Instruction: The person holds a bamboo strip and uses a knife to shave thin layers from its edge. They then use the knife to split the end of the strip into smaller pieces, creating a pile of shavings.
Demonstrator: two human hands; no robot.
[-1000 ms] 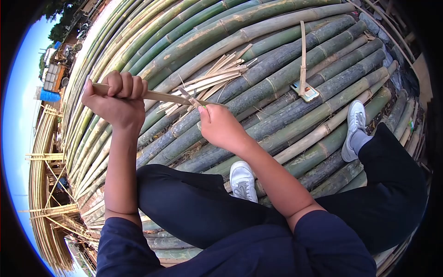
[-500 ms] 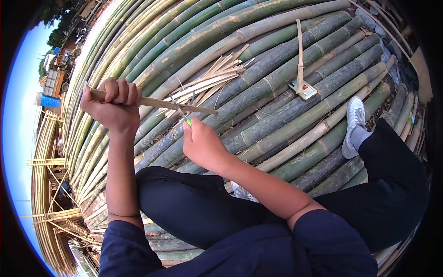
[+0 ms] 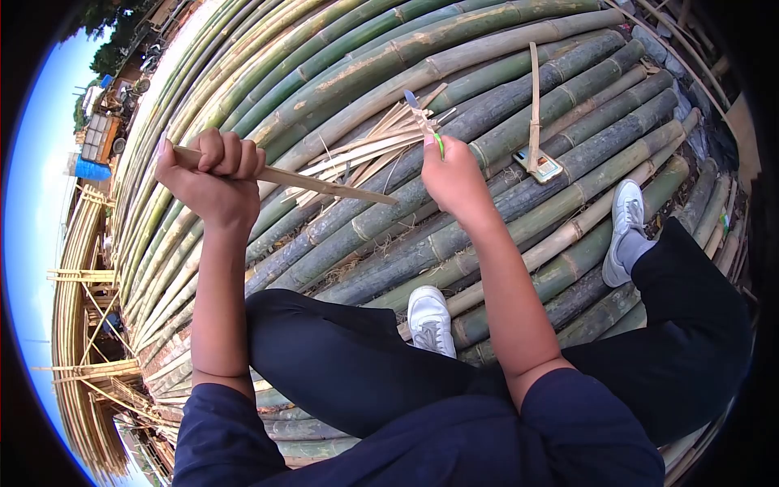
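Observation:
My left hand (image 3: 213,174) is closed in a fist around one end of a split bamboo strip (image 3: 324,186), whose free end points to the right. My right hand (image 3: 457,180) grips a knife with a green handle (image 3: 439,146). Its blade (image 3: 420,116) points up and away, apart from the strip. Beyond the strip lies a loose pile of thin bamboo slivers (image 3: 369,152). Several bamboo poles (image 3: 438,235) lie side by side under everything.
A phone (image 3: 545,169) lies on the poles to the right, with another bamboo strip (image 3: 535,97) resting across it. My white shoes (image 3: 430,318) stand on the poles. At the left are a stacked bamboo rack (image 3: 77,325) and a parked truck (image 3: 101,136).
My right hand has swung right and away from the strip, taking the knife off it. My left hand has shifted slightly right with the strip. One shoe shows more fully.

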